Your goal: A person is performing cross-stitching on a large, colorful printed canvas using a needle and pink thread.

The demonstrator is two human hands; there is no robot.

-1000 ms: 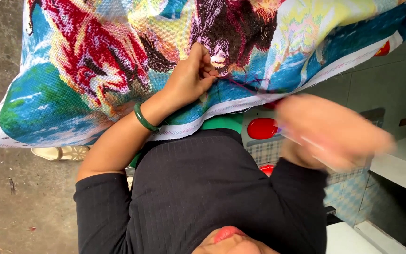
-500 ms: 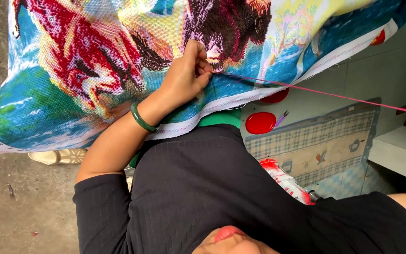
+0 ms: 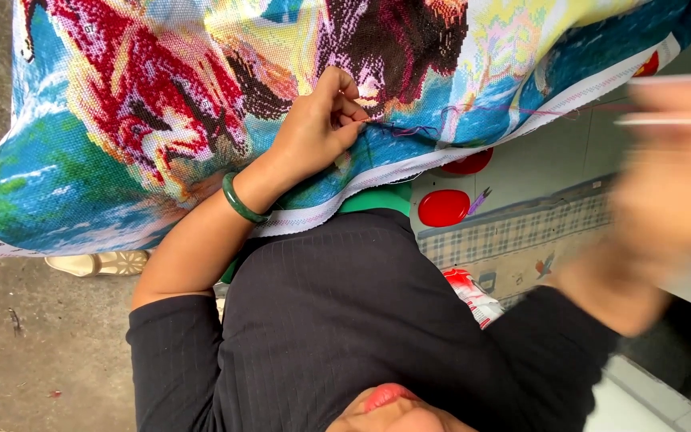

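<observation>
Woven canvas, a large cross-stitch cloth (image 3: 201, 120), is spread across the lap, its white unstitched border running along the lower edge. Most of what shows is already filled with red, brown, blue and green stitches; judged from that, little beyond the border strip remains bare in view. Near the cloth's lower edge the left hand (image 3: 313, 132), a green bangle (image 3: 240, 202) on its wrist, is pressed against the fabric, fingers curled and pinched where a purple thread (image 3: 473, 112) leaves the surface. Further right, the right hand (image 3: 673, 176) is blurred by motion; its grip cannot be told, though the thread is drawn towards it.
</observation>
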